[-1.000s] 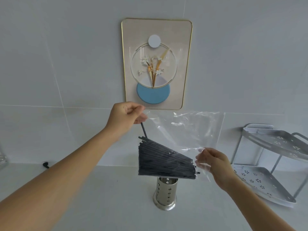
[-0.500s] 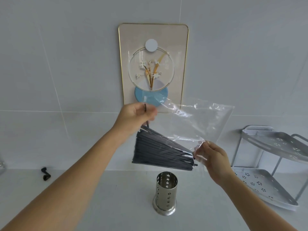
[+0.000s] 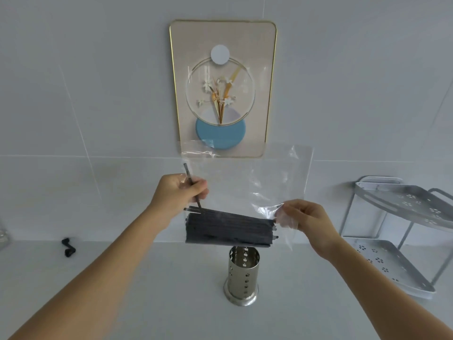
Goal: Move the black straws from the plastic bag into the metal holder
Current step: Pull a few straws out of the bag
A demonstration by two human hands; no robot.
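Two bare forearms, no sleeves, left hand [image 3: 177, 192], right hand [image 3: 309, 220], short plain nails on fingers [image 3: 285, 207]

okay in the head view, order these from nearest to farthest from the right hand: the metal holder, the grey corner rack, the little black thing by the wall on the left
From the right hand, which pinches the plastic bag:
1. Metal holder, just below and to its left on the counter.
2. Grey corner rack, out at the right edge.
3. Small black object, far left by the wall.
The holder and the rack are fairly close to call.
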